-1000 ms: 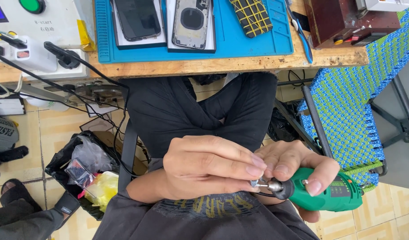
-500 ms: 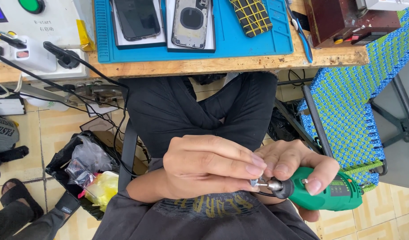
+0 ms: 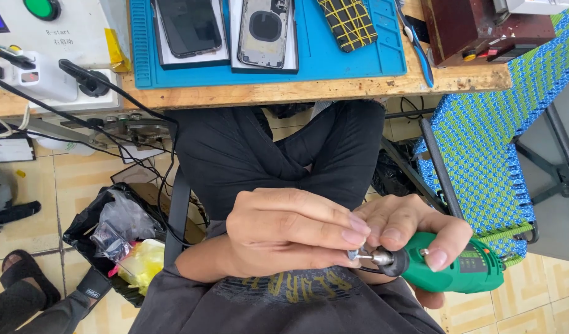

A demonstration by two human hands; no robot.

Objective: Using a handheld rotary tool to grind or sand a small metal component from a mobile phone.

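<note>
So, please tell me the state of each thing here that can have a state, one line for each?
left hand: closed, fingertips pinching the tool's metal tip
right hand: wrapped around the tool body
green rotary tool: held level above the lap, tip toward the left hand
dark phone: lying flat on the blue mat, screen dark
phone back housing: lying flat, opened, inside empty
black bin bag: open, holding scraps

A phone repair workshop: along the top of the frame a wooden worktop point(image 3: 309, 93) carries a blue repair mat point(image 3: 359, 55) with a dark phone point(image 3: 188, 26) and a stripped phone back housing point(image 3: 264, 31), beside a white control box point(image 3: 62, 25) trailing cables.
</note>
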